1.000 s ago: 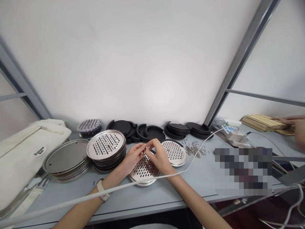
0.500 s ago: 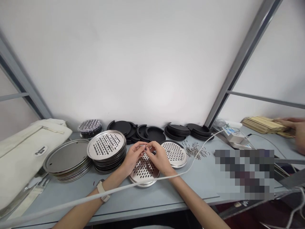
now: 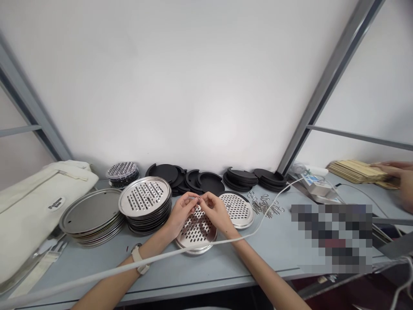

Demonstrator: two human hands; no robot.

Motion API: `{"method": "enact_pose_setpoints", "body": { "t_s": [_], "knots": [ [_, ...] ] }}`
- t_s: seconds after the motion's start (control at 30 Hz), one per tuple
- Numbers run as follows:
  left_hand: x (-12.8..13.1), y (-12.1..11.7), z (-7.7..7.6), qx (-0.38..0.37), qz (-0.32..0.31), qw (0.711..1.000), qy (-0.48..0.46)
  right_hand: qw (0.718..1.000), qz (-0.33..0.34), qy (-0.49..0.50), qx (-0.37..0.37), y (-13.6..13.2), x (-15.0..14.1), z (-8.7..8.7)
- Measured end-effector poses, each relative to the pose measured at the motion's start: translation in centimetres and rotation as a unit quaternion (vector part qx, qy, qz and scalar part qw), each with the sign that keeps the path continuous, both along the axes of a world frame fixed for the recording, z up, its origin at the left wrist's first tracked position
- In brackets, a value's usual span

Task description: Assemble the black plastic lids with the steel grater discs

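My left hand and my right hand meet fingertip to fingertip, both pinched closed. Whatever sits between them is too small and too covered to name. Directly beneath lies a round metal grater plate with rows of slots, partly hidden by my hands. A second grater plate, dark-edged at the back, rests just right of my right hand. Farther right is a loose pile of small wire hooks. Left of my left hand rises a stack of round grater plates.
Round solid metal plates are stacked at left, beside a white bag. Black notched discs line the wall. A white cable crosses before my wrists. At far right, another person's hand touches wooden pieces.
My hands stay together over the grater plate, with only a slight shift of the fingers. The view has moved very slightly.
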State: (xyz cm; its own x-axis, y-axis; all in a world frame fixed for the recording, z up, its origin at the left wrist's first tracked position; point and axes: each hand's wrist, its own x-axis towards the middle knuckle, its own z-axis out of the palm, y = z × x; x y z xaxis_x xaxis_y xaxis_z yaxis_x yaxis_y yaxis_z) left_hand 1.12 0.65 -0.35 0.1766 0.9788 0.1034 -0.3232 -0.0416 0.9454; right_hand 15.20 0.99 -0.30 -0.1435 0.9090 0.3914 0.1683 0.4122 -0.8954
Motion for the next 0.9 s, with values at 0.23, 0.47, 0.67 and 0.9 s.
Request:
{"method": "enact_pose_setpoints", "body": {
  "t_s": [0.23, 0.47, 0.67, 0.9],
  "knots": [
    [0.0, 0.0, 0.2, -0.010, -0.006, 1.000, -0.010, 0.995, 0.048, 0.065, -0.061, 0.5, 0.3, 0.0],
    [0.0, 0.0, 0.1, -0.018, 0.001, 1.000, -0.014, 0.992, 0.057, 0.087, -0.076, 0.5, 0.3, 0.2],
    [0.0, 0.2, -0.3, -0.017, 0.020, 0.999, -0.017, 0.997, 0.029, 0.046, -0.047, 0.4, 0.2, 0.2],
    [0.0, 0.1, -0.2, -0.016, 0.011, 1.000, -0.020, 0.999, -0.010, -0.028, 0.038, -0.6, -0.1, 0.7]
  ]
}}
